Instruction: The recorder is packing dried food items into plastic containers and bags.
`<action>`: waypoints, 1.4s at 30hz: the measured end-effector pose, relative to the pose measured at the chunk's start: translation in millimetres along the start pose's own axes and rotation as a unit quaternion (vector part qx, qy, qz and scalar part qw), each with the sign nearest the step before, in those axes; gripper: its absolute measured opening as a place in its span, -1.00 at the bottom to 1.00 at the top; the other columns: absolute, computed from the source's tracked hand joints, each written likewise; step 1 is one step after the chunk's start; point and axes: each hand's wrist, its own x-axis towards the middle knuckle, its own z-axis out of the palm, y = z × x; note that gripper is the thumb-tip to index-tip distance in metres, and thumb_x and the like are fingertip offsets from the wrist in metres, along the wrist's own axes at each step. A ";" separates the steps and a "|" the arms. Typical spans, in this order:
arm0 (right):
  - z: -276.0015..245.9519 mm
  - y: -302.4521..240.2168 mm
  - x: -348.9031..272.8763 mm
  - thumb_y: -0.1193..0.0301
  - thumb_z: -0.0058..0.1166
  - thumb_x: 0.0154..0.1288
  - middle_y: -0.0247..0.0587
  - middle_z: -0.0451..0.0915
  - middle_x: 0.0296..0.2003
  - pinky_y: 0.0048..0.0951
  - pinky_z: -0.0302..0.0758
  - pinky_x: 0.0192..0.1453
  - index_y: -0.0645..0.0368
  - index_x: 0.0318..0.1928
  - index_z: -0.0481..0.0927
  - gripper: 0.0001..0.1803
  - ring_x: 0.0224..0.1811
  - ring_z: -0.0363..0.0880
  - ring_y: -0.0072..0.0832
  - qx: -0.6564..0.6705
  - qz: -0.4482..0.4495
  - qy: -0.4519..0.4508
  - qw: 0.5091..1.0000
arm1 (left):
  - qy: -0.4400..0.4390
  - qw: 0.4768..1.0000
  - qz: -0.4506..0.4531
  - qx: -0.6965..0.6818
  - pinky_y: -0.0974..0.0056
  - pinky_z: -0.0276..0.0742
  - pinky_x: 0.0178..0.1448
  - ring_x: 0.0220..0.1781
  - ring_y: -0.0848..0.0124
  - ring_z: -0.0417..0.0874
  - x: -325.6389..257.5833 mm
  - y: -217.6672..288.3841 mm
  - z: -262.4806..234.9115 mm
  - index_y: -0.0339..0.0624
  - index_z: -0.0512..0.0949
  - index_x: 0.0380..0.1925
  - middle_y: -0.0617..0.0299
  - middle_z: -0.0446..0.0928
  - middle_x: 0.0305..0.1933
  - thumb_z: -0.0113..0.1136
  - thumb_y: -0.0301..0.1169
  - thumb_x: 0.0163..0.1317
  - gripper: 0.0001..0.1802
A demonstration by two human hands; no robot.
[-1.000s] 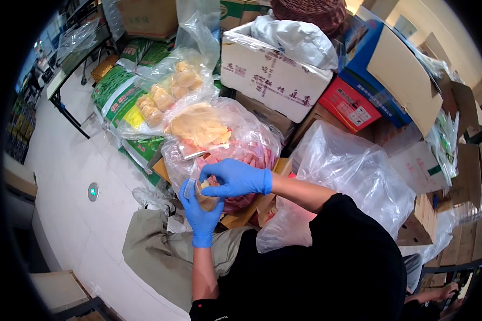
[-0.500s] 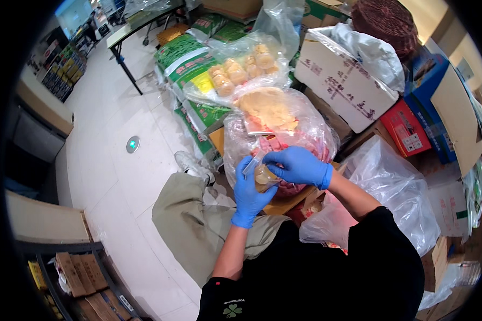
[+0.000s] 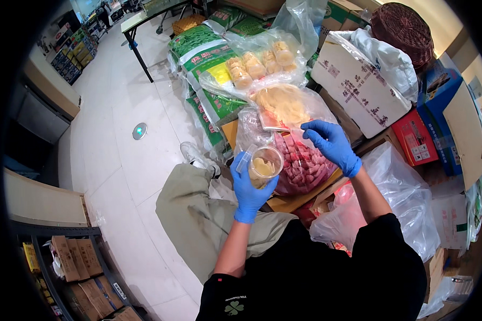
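Observation:
My left hand (image 3: 250, 188), in a blue glove, grips a clear plastic cup (image 3: 265, 167) tilted so its open top shows. Pale yellow slices (image 3: 263, 166) lie in the cup. Against its left side, the same hand keeps a clear plastic lid (image 3: 245, 160). My right hand (image 3: 332, 144), also blue-gloved, hovers to the right of a heap of pale yellow slices (image 3: 281, 102) on clear plastic. Its fingers are bent and slightly apart, and nothing shows between them. Below that hand, a clear bag holds many pink pieces (image 3: 302, 166).
Filled clear tubs (image 3: 254, 65) in plastic lie on green sacks (image 3: 203, 48) beyond the heap. To the right stand a white foam box (image 3: 353, 85), a red box (image 3: 415, 138) and loose clear plastic bags (image 3: 399, 187). A shelf with cartons (image 3: 77, 267) is at lower left.
My right hand has moved away from the cup, right and upward toward the heap of slices. The cup, still in my left hand, now shows its open top more fully.

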 end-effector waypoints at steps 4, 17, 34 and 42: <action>-27.1 57.6 13.9 0.29 0.09 0.41 0.06 0.75 -0.28 -0.26 0.61 -0.11 0.31 -0.06 0.72 -0.67 -0.31 0.72 -0.23 -0.149 0.007 -0.062 0.987 | 0.008 0.999 0.002 -0.044 -0.10 0.34 0.47 0.40 -0.09 0.39 -5.7 -1.5 3.7 -0.35 0.36 0.34 -0.14 0.37 0.35 0.66 -0.22 -0.08 0.00; 0.3 170.3 98.7 0.39 0.06 0.25 0.23 0.67 0.10 -0.14 0.52 0.34 0.30 0.14 0.66 -0.53 0.15 0.64 0.09 -0.286 -0.134 -0.028 0.948 | 0.018 0.998 -0.040 -0.044 -0.02 0.41 0.44 0.41 -0.09 0.39 -1.1 -9.0 8.4 -0.23 0.37 0.36 -0.11 0.35 0.35 0.67 -0.23 -0.07 -0.02; 23.4 -109.7 25.3 0.50 0.17 0.35 -0.14 0.73 -0.13 -0.47 0.56 -0.17 0.26 0.16 0.67 -0.63 -0.36 0.63 -0.54 -0.038 -0.194 -0.249 0.948 | 0.010 1.000 -0.017 0.005 -0.03 0.48 0.40 0.40 -0.11 0.45 31.5 -8.7 -59.7 -0.17 0.38 0.40 -0.07 0.33 0.43 0.59 -0.18 -0.04 -0.04; 92.4 -170.6 50.2 0.37 0.34 0.30 -0.10 0.74 0.08 -0.56 0.57 -0.32 0.22 0.43 0.46 -0.30 -0.51 0.58 -0.65 -0.082 -0.158 -0.548 0.817 | 0.103 0.989 0.036 0.100 -0.05 0.54 0.31 0.29 -0.14 0.55 35.4 9.1 -132.1 -0.16 0.30 0.48 -0.12 0.36 0.41 0.57 -0.16 -0.06 0.07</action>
